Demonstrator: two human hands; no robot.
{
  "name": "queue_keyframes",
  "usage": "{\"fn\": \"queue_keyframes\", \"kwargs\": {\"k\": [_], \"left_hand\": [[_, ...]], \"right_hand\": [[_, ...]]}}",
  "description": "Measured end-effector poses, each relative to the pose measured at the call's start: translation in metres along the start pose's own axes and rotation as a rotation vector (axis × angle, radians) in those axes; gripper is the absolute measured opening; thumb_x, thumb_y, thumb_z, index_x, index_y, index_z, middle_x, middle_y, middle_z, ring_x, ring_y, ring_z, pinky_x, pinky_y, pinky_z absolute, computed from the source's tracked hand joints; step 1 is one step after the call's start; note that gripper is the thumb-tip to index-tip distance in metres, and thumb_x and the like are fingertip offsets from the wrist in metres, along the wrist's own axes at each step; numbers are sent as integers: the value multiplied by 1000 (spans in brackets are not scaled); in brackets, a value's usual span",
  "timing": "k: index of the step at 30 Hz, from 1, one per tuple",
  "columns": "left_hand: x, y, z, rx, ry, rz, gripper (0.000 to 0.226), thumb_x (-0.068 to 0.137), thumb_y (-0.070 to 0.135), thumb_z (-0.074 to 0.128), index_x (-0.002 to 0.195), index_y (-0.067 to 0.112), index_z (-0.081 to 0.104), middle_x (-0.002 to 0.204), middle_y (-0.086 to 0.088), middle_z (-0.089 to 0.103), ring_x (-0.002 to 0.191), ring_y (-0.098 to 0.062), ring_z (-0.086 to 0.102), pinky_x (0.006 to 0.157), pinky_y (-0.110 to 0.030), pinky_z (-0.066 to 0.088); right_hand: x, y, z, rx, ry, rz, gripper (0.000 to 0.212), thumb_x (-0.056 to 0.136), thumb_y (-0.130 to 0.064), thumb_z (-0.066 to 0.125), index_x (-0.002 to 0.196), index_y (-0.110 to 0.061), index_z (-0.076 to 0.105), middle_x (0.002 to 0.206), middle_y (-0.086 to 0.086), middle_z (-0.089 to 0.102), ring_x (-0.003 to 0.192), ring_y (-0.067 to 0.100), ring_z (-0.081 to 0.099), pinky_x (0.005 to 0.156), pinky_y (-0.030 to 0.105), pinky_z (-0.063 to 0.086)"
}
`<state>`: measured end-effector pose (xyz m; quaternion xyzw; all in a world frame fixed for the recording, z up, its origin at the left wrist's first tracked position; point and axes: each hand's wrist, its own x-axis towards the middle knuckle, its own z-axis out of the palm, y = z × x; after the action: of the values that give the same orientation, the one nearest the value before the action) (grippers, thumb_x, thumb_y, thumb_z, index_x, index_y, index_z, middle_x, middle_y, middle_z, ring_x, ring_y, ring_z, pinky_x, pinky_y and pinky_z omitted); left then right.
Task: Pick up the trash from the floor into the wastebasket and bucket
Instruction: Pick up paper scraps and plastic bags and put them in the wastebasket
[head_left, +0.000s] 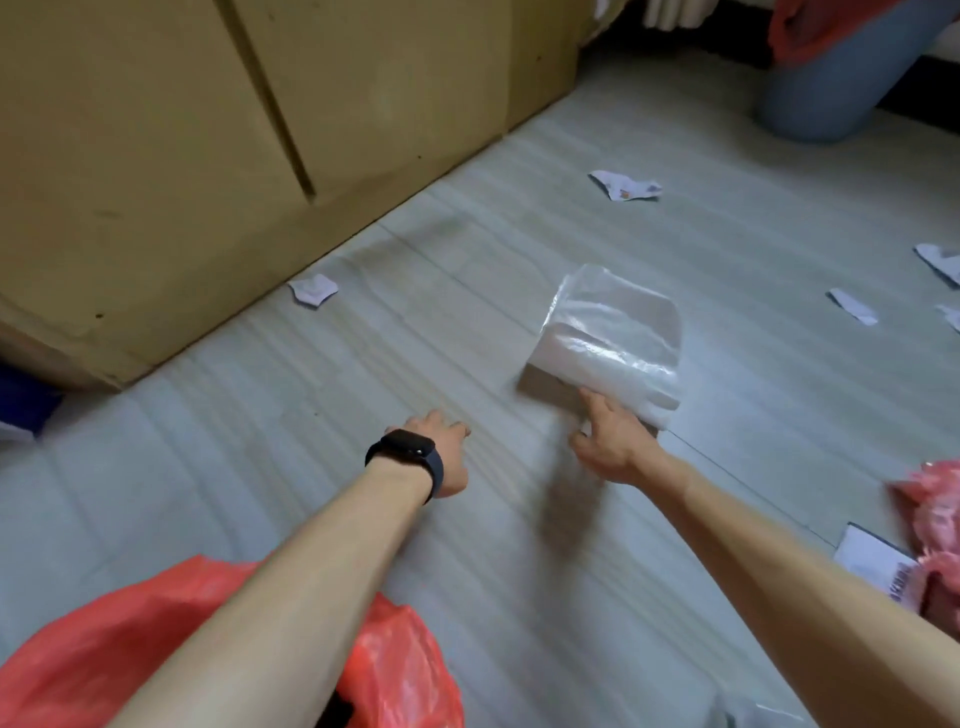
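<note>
1. Head view: a plastic-wrapped white packet (608, 338), lying mid-floor, is gripped at its near edge by the right hand (610, 441), fingers curled round it.
2. The left hand (444, 449) is held above the floor (260, 493), fingers released.
3. Paper scraps (626, 186) are scattered beyond; a blue wastebasket (831, 88) is seen far right.

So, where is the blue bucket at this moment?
In the head view the blue bucket is at the top right, on the far floor beyond the torn paper scrap, with a red bag in its mouth.

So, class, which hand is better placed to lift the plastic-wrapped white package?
Right: the right hand grips the plastic-wrapped white package; the left hand is apart from it.
</note>
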<state>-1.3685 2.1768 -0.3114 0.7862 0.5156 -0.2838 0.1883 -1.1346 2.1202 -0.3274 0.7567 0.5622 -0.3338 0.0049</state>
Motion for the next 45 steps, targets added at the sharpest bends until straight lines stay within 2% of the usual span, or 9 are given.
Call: {"fn": "queue_keyframes", "kwargs": {"k": [7, 10, 13, 17, 26, 28, 33, 40, 45], "left_hand": [[39, -32, 10, -15, -125, -90, 88, 85, 48, 61, 155, 39, 9, 164, -10, -2, 141, -37, 32, 112, -45, 38], [50, -49, 13, -80, -129, -103, 93, 83, 48, 64, 154, 47, 3, 165, -6, -10, 144, -35, 27, 111, -44, 39], [61, -64, 5, -85, -3, -78, 80, 86, 46, 58, 152, 47, 13, 165, -1, 5, 141, -30, 31, 107, -43, 41], [86, -107, -21, -137, 158, -184, 62, 92, 39, 51, 150, 33, 30, 156, -3, 23, 136, -29, 37, 105, -42, 41], [172, -199, -65, -282, 246, -427, 68, 93, 51, 46, 154, 40, 18, 164, -8, -13, 151, -34, 6, 120, -49, 20], [184, -206, -63, -364, 239, -443, 70, 93, 53, 44, 155, 38, 16, 164, -14, -6, 150, -36, 6, 121, -49, 18], [183, -172, -51, -247, 475, -371, 40, 98, 35, 50, 135, 21, 54, 129, -23, 58, 114, -45, 55, 93, -49, 49], [134, -64, -23, -129, 409, -156, 24, 97, 25, 48, 106, 22, 70, 105, -19, 68, 94, -41, 62, 76, -38, 51], [77, 15, -10, -239, 249, 85, 33, 88, 30, 53, 115, 39, 70, 119, -8, 68, 110, -34, 62, 94, -33, 51]], "right_hand": [[52, -2, -9, -57, 2, -1, 71, 99, -27, 47, 159, -11, 12, 165, 13, 15, 149, 33, 24, 118, 35, 20], [65, -11, -1, -173, 51, -85, 65, 100, -35, 25, 157, -5, 17, 162, 16, 25, 149, 28, 24, 119, 34, 16], [76, -18, 37, -254, 64, -169, 78, 88, -36, 7, 151, 5, 27, 158, 23, 29, 147, 38, 27, 122, 43, 18], [83, -20, 66, -286, 113, -118, 73, 96, -39, 14, 149, 7, 34, 158, 25, 29, 145, 48, 25, 116, 55, 31], [93, -15, 73, -300, 143, -167, 75, 97, -43, 8, 155, 4, 17, 163, 24, 12, 151, 43, 10, 119, 55, 24], [95, -16, 74, -302, 143, -172, 76, 96, -44, 5, 156, 2, 10, 165, 22, 4, 152, 40, 2, 122, 52, 17], [93, -11, 76, -284, 143, -192, 74, 97, -44, 6, 158, -1, 7, 166, 18, 1, 153, 36, -2, 123, 50, 13], [86, -11, 68, -201, 170, -199, 69, 100, -41, 22, 155, 1, 22, 164, 20, 16, 152, 38, 10, 124, 47, 12], [79, -7, 47, -165, 314, -243, 29, 95, -15, 50, 121, -4, 59, 128, 10, 58, 115, 40, 49, 88, 48, 53]]}}
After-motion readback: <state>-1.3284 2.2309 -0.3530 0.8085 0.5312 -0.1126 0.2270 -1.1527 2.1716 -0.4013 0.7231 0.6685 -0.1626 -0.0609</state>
